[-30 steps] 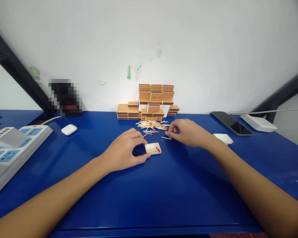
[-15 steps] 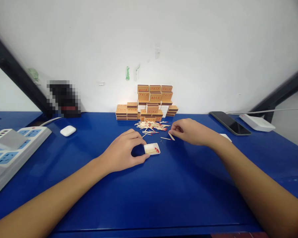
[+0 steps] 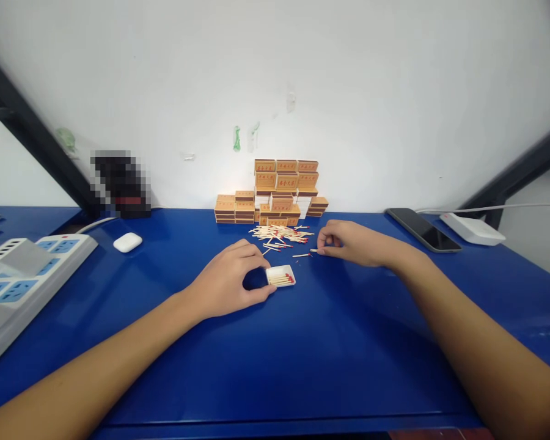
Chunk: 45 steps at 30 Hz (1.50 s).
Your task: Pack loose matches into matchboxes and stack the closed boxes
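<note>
Matchbox tray (image 3: 278,270): it lies open side up on the blue table (image 3: 275,366), in front of me near the middle, white inside and out. Several matches (image 3: 279,280) rest in it along the near side, side by side, with their red heads to the right; the far part of its floor is bare.

My left hand (image 3: 229,278) has the tray by its left end, the thumb at the near corner and a finger at the far one, with a curved gap between them and the palm held back from the tray.

My right hand (image 3: 348,243) is beyond the tray and to its right, thumb and fingertips pinched together on a match (image 3: 313,250) that pokes out to the left; the fingers cover much of the grip, so I can't be sure whether it is just one. A stray match (image 3: 301,255) lies on the table just beside those fingertips, between them and the tray.

Past the tray is a loose heap of matches (image 3: 279,233), sticks crossing every way. Right behind it a stack of matchboxes (image 3: 286,182) stands by the pale wall (image 3: 371,91). A black phone (image 3: 424,230) lies off to my right, and a white power strip (image 3: 80,249) to my left.
</note>
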Motion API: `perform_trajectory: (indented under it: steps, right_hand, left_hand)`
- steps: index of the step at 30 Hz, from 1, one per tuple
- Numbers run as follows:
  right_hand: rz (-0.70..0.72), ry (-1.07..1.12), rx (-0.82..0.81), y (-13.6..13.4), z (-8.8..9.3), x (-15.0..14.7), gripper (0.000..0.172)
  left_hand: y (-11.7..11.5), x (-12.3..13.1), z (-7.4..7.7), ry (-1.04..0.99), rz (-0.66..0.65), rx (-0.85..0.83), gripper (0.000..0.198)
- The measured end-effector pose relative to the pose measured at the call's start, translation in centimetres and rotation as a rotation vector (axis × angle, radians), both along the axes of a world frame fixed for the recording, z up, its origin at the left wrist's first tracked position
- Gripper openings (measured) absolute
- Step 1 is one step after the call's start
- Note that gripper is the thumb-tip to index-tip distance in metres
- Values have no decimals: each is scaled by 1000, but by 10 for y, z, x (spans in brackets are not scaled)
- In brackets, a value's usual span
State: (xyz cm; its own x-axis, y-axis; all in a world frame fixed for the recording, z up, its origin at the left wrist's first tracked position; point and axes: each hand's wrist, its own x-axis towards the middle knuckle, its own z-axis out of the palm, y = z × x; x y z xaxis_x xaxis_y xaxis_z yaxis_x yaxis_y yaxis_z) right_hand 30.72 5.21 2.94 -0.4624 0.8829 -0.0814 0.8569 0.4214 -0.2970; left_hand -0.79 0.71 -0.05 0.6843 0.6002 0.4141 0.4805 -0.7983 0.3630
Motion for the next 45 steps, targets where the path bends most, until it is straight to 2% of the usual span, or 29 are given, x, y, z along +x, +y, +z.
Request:
perform_trajectory:
  steps: [6, 12, 19, 33, 39, 42, 45]
  right_hand:
    - [14, 17, 82, -1, -8, -10, 22]
    - [64, 106, 134, -9, -7, -27, 20]
    - [131, 79, 98, -14, -9, -33, 17]
    - [102, 52, 11, -17, -12, -34, 23]
    - [81, 123, 33, -24, 1, -35, 25]
    - [119, 196, 43, -36, 8, -46, 25]
    - [173, 170, 50, -48, 6, -63, 21]
  left_hand:
    - [-1, 1, 2, -11, 4, -2, 25]
    - [0, 1, 1, -1, -5, -8, 25]
    - [-1, 2, 1, 2, 12, -16, 26]
    - [0, 1, 2, 25, 22, -29, 27]
    - [0, 1, 1, 22, 24, -18, 26]
    - [0, 1, 1, 16, 21, -10, 25]
    - [0, 2, 1, 10, 14, -9, 26]
